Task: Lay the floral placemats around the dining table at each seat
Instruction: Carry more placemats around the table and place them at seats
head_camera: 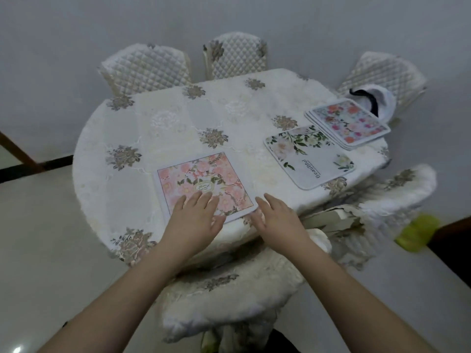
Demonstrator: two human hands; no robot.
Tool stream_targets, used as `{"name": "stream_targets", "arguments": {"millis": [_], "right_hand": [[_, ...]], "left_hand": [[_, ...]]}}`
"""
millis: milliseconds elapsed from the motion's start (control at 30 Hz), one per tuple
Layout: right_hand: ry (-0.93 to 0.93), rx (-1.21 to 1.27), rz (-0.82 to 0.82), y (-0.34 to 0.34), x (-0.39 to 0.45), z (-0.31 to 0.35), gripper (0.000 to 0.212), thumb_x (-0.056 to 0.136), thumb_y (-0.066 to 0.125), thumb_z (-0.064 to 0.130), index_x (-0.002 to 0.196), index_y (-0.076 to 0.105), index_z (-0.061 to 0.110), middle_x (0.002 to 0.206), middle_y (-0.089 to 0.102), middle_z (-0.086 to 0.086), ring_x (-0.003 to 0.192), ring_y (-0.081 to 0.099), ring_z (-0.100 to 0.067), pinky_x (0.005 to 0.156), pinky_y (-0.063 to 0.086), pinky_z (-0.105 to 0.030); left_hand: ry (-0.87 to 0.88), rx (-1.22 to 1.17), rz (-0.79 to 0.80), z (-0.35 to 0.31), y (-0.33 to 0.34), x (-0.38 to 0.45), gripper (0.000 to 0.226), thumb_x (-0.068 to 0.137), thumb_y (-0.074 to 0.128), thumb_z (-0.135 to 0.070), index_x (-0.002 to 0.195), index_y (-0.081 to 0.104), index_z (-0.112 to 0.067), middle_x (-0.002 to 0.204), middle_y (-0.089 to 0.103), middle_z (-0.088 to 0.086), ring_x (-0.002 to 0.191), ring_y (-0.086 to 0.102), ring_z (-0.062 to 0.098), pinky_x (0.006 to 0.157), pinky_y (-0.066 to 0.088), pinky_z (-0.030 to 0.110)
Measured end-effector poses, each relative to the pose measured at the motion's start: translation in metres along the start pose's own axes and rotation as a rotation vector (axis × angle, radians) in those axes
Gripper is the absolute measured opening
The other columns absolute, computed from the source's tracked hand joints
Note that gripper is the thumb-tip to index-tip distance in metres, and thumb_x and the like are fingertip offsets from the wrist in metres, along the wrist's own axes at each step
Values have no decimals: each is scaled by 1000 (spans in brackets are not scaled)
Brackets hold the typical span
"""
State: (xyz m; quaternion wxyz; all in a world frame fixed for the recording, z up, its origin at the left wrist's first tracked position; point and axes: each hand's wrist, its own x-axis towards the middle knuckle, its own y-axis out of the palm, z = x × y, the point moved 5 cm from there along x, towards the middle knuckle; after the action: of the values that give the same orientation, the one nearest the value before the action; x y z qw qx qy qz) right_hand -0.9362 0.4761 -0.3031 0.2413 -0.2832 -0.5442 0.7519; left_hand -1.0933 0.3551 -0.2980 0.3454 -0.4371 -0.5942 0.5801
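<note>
Pink floral placemat, six o'clock seat: likely thin, light, flexible; lift by an edge. Left hand flat on it; right hand open, fingertips at its corner.

placemat at table's near edge, second placemat right, stack behind

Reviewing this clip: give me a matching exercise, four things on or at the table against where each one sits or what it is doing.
Things:
1. pink placemat
2. white placemat
3. stack of placemats
4. left hand

Places or states:
A. far right edge of the table, beside a white bag
B. flat on the pink mat
C. nearest seat, under the hands
D. between the pink mat and the stack

Pairs: 1-C, 2-D, 3-A, 4-B
</note>
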Motion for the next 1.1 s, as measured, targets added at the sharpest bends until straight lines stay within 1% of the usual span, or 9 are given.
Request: {"name": "stream_targets", "arguments": {"millis": [133,267,400,500,633,767,833,900,1100], "right_hand": [[98,10,-84,-18,-46,-27,53,102,31,43,151,31,24,160,27,-5,145,25,-22,114,24,-41],[197,38,-165,-35,-100,-65,50,102,33,40,150,33,24,159,29,-2,145,25,-20,114,23,-37],[303,76,-201,-48,-158,-117,53,102,31,44,151,31,26,160,28,-1,146,22,-19,115,19,-36],[373,112,-221,-55,-207,-160,54,102,29,44,153,28,26,161,26,0,147,22,-19,118,20,-40],[462,98,-270,-63,-274,-216,54,101,29,41,152,29,24,158,32,0,143,29,-19,115,24,-38],[546,119,-313,-68,-326,-263,54,102,29,43,152,28,23,159,31,-1,145,25,-19,116,17,-35],[574,125,-332,-70,-344,-281,55,102,30,44,153,27,24,159,30,-1,145,25,-19,116,16,-34],[597,123,-342,-73,-357,-299,55,102,30,44,153,26,24,160,28,-2,147,23,-19,118,15,-35],[665,128,-359,-87,-360,-351,55,102,28,45,154,24,24,161,25,-2,148,21,-19,119,15,-36]], "left_hand": [[65,-9,-64,-55,-23,-8,68,95,17,-61,150,33,-24,159,31,0,148,22,23,118,14,48],[202,-1,-82,-124,-32,-15,63,96,25,-58,149,34,-26,158,31,-3,147,22,19,117,12,43],[314,17,-107,-193,-39,-30,63,97,25,-59,149,35,-25,157,35,-3,146,26,19,117,15,43],[401,12,-101,-254,-43,-43,61,96,26,-57,148,36,-27,155,37,-5,145,27,18,116,17,41],[518,20,-76,-340,-37,-63,60,96,28,-59,148,37,-30,154,39,-7,144,28,14,116,20,38],[611,26,-70,-410,-30,-76,61,94,29,-59,145,42,-28,150,45,-7,141,34,15,114,23,39],[653,36,-77,-439,-29,-80,62,93,28,-58,144,45,-27,147,49,-6,139,37,15,113,24,38],[698,34,-82,-464,-28,-79,58,95,32,-57,144,45,-27,147,49,-5,139,38,15,113,25,37],[720,-9,-115,-517,-37,-40,60,96,34,-56,149,37,-27,154,40,-5,144,30,15,115,20,36]]}}
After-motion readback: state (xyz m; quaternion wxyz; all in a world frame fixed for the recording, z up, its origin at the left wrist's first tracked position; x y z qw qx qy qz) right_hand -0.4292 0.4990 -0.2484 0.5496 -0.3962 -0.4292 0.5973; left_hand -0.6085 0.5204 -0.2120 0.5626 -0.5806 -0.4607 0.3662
